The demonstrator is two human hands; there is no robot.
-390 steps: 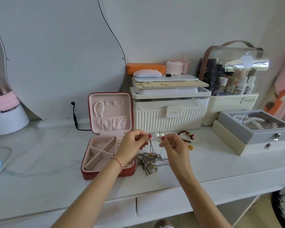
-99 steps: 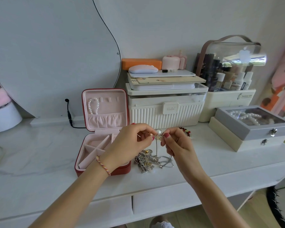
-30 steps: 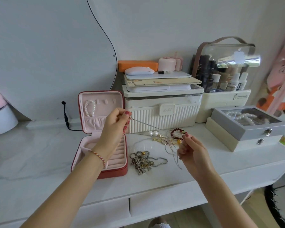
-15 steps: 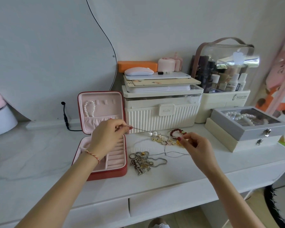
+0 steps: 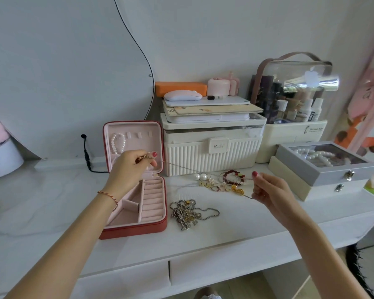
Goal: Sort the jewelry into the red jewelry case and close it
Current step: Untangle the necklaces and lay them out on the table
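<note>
White marble vanity top [image 5: 41, 203], mirror behind. Red jewelry case [image 5: 136, 227] open at left-centre, pearl bracelet [image 5: 117, 143] hung in its lid. Left hand [image 5: 131, 167] in front of lid, fingers pinching one end of thin chain [image 5: 181, 166]. Chain stretches across to right hand [image 5: 270, 190], which pinches the other end. Chunky silver chains [image 5: 188, 213] and red bead bracelet [image 5: 233, 177] loose on top between the hands.

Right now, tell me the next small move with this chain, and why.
Probably lift the left hand to a free hook in the lid and hang the chain there. The chain is stretched between both hands, the right hand pinching its far end, and the pearl strand already hangs from one hook.
</note>
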